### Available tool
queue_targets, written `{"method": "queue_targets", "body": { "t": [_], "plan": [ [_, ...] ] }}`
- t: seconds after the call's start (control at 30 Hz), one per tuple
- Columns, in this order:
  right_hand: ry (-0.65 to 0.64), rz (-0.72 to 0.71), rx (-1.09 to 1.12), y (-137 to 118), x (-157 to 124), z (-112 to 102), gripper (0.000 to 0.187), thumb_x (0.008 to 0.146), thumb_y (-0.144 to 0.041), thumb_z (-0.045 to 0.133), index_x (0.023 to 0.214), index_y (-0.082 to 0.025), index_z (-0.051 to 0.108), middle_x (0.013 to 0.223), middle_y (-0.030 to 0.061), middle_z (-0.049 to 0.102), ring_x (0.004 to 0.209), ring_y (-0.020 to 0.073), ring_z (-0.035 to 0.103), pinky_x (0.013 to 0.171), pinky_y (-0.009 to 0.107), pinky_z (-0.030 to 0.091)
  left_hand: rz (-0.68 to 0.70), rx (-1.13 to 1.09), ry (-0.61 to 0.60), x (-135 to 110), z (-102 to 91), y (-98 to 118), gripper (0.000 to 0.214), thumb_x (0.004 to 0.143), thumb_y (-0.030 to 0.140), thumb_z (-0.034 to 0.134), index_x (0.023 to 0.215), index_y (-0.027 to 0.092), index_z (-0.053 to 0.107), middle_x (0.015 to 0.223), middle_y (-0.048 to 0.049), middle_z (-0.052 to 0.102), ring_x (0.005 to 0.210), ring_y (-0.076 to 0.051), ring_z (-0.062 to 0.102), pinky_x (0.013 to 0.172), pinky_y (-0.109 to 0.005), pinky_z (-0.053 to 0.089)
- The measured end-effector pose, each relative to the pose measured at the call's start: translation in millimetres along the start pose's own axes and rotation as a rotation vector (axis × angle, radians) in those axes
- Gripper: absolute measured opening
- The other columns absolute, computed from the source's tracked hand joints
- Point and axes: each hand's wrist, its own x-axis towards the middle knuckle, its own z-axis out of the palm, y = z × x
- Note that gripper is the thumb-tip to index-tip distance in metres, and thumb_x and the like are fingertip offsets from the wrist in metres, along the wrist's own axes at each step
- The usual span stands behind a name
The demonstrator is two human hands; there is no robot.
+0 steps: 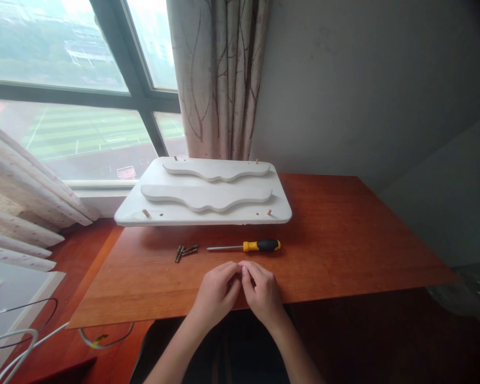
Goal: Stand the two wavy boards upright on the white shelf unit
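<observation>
My left hand [218, 290] and my right hand [262, 290] meet at the fingertips over the table's front part. Both are closed, with fingers curled and pressed together; whether anything is between them is hidden. Just beyond them lies a screwdriver [262, 245] with a yellow and black handle, its shaft pointing left. To its left sit several small metal bolts or screws [188, 249]. Farther back is a white board [216, 217] with rounded corners. On it rest two white wavy-edged slats [208, 197], and short wooden dowels [145, 213] stick up near its corners.
The reddish wooden table [344, 229] reaches far to the right. Behind it are a grey wall [324, 96], a patterned curtain [224, 80] and a window [84, 133]. Cables [20, 341] run along the floor at the lower left.
</observation>
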Motion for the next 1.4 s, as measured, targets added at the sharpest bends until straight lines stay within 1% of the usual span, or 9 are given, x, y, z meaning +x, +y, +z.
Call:
{"method": "queue_targets", "body": {
  "t": [0.67,0.8,0.9,1.0,1.07,1.2,1.27,1.33,1.4],
  "plan": [
    [-0.026,0.056,0.059,1.5,-0.1,-2.2,0.027,0.099,-0.021,0.042,0.097,-0.02,0.069,0.093,0.0067,0.072,0.087,0.019,0.069,0.08,0.028,0.052,0.008,0.004,0.012,-0.1,1.2,-1.0,0.016,0.091,0.014,0.046,0.082,0.018,0.058,0.076,-0.0027,0.06,0.068,-0.015,0.054,0.065,-0.026,0.041],
    [-0.037,0.212,0.279,3.3,3.1,-6.0,0.027,0.099,-0.031,0.046,0.099,-0.02,0.071,0.085,0.0054,0.072,0.069,0.0152,0.066,0.063,0.025,0.051,0.032,-0.079,0.049,-1.6,-0.7,1.6,0.019,0.089,0.012,0.044,0.084,0.019,0.061,0.077,-0.0025,0.062,0.068,-0.015,0.057,0.066,-0.026,0.044],
    [-0.021,0.314,0.493,2.3,7.9,-16.3,0.031,0.099,-0.04,0.048,0.1,-0.018,0.07,0.082,0.0055,0.072,0.054,0.0118,0.057,0.047,0.023,0.044,0.034,-0.129,0.105,-2.1,-10.5,6.6,0.024,0.088,0.01,0.042,0.088,0.022,0.063,0.077,-0.0024,0.065,0.07,-0.016,0.061,0.066,-0.027,0.047],
    [0.087,0.279,0.561,4.1,24.9,-42.6,0.03,0.098,-0.042,0.049,0.101,-0.02,0.069,0.085,0.0059,0.074,0.055,0.012,0.056,0.045,0.024,0.042,0.016,-0.054,0.216,0.4,-37.2,10.8,0.022,0.087,0.014,0.048,0.095,0.025,0.065,0.083,-0.0028,0.068,0.075,-0.019,0.064,0.068,-0.029,0.049],
    [0.205,0.241,0.497,13.9,46.9,-67.1,0.029,0.096,-0.042,0.052,0.106,-0.02,0.068,0.087,0.0064,0.073,0.058,0.0129,0.057,0.047,0.024,0.042,0.001,0.029,0.345,4.4,-68.1,10.8,0.017,0.088,0.021,0.054,0.098,0.026,0.067,0.088,-0.0029,0.07,0.077,-0.019,0.065,0.068,-0.029,0.05],
    [0.364,0.239,0.308,62.0,108.2,-110.4,0.034,0.091,-0.043,0.054,0.112,-0.018,0.065,0.102,0.01,0.072,0.069,0.0129,0.06,0.053,0.023,0.046,-0.235,0.339,0.59,21.3,-156.5,-4.5,0.025,0.087,0.038,0.058,0.103,0.024,0.072,0.076,-0.0001,0.067,0.063,-0.016,0.058,0.06,-0.026,0.042],
    [0.352,0.29,0.094,92.0,137.1,-120.9,0.038,0.09,-0.045,0.052,0.115,-0.018,0.064,0.115,0.0121,0.07,0.088,0.0167,0.066,0.065,0.025,0.052,-0.411,0.659,0.661,35.0,-202.9,-22.2,0.031,0.088,0.043,0.056,0.107,0.025,0.074,0.071,0.0006,0.062,0.068,-0.017,0.055,0.071,-0.029,0.043],
    [0.326,0.318,0.038,117.3,158.8,-123.3,0.039,0.085,-0.045,0.057,0.113,-0.018,0.066,0.12,0.0138,0.068,0.102,0.0207,0.065,0.079,0.031,0.054,-0.585,0.857,0.629,50.6,-240.6,-44.9,0.039,0.09,0.043,0.05,0.113,0.021,0.073,0.078,-0.002,0.061,0.078,-0.02,0.052,0.082,-0.035,0.044],
    [0.273,0.342,0.017,134.3,171.9,-120.3,0.04,0.081,-0.045,0.063,0.109,-0.018,0.068,0.113,0.0139,0.071,0.1,0.0228,0.066,0.087,0.037,0.054,-0.77,0.865,0.47,64.7,-264.4,-68.2,0.043,0.088,0.045,0.053,0.118,0.02,0.071,0.085,-0.003,0.062,0.079,-0.019,0.048,0.085,-0.037,0.044]
  ]
}}
